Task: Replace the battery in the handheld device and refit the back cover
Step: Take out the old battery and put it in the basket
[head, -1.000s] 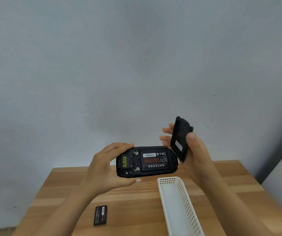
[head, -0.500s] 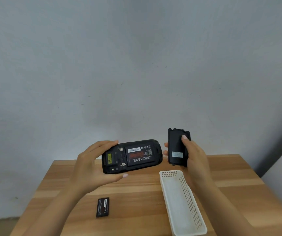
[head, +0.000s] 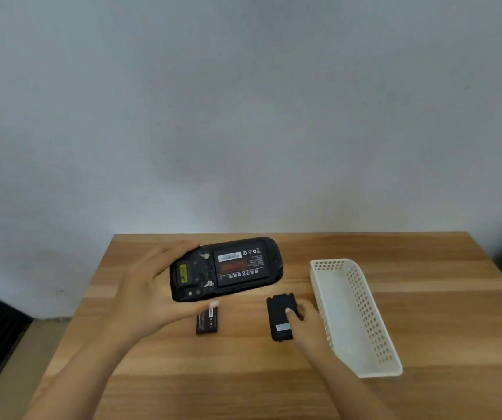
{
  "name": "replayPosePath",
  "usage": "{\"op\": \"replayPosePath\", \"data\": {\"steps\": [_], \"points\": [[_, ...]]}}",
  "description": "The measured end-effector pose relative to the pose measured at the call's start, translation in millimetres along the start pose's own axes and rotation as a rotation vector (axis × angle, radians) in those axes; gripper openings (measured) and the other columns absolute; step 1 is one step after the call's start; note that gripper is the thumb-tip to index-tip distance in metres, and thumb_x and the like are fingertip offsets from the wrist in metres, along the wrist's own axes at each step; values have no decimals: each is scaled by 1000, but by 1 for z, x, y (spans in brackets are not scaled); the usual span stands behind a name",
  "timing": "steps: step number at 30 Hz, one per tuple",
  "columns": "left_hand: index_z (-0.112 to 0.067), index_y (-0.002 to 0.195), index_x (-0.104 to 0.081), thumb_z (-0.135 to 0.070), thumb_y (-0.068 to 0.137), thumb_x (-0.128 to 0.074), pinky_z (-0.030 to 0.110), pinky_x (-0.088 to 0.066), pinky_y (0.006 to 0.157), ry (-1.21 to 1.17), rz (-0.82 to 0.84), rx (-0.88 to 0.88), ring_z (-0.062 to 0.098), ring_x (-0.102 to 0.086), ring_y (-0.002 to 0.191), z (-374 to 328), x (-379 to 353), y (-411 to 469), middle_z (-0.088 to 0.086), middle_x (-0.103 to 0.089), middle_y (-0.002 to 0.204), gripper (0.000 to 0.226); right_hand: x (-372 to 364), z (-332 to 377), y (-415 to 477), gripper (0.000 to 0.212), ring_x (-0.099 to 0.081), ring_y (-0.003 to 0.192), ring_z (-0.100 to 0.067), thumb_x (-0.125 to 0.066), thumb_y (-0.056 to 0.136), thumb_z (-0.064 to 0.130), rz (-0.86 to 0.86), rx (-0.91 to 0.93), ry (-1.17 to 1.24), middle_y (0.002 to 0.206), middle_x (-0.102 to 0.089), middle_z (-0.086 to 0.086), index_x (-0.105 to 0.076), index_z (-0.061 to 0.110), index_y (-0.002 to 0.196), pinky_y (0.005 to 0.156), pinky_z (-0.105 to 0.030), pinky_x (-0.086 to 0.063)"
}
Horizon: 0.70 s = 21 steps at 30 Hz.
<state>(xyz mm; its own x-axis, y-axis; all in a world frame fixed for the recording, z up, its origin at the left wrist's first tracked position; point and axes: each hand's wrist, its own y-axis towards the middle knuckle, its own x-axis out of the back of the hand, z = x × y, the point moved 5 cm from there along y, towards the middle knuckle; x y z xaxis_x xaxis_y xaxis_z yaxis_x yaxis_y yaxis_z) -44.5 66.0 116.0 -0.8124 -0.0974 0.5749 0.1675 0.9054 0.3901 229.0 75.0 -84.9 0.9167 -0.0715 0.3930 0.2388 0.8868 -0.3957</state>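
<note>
My left hand grips the black handheld device by its left end, above the table, back side up. The open back shows a battery seated in its bay. My right hand holds the black back cover flat on or just over the wooden table, with the thumb on top. A second, loose black battery lies on the table under the device, between my hands.
A white perforated plastic basket stands empty on the table right of my right hand. A grey wall rises behind the table. The table's left edge drops to a dark floor.
My right hand has lowered the back cover from beside the device down to the table. The device stays in my left hand, and the view has tilted down.
</note>
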Motion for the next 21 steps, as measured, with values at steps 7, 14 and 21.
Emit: {"op": "replayPosePath", "data": {"steps": [7, 14, 21], "points": [[-34, 126, -62, -40, 44, -91, 13, -42, 100, 33, 79, 65, -3, -59, 112, 30, -16, -14, -16, -64, 118, 87, -23, -48, 25, 21, -55, 85, -16, -53, 99, 20, -5, -83, -156, 105, -60, -6, -55, 11, 118, 52, -15, -39], [-41, 124, -61, -69, 44, -83, 21, -47, 99, -49, 82, 92, 1, -60, 114, 39, -31, -19, -15, -64, 119, 87, -30, -58, 29, 17, -61, 86, -19, -61, 95, 20, -45, -85, -251, 95, -61, -3, -59, 9, 107, 56, -20, -43], [-37, 122, -62, -53, 44, -88, 18, -46, 98, -44, 68, 62, 1, -61, 112, 38, -35, -19, -16, -64, 120, 84, -31, -46, 27, 27, -67, 89, -23, -61, 95, 31, -81, -41, -517, 104, -68, -9, -57, 10, 112, 61, -28, -45]]}}
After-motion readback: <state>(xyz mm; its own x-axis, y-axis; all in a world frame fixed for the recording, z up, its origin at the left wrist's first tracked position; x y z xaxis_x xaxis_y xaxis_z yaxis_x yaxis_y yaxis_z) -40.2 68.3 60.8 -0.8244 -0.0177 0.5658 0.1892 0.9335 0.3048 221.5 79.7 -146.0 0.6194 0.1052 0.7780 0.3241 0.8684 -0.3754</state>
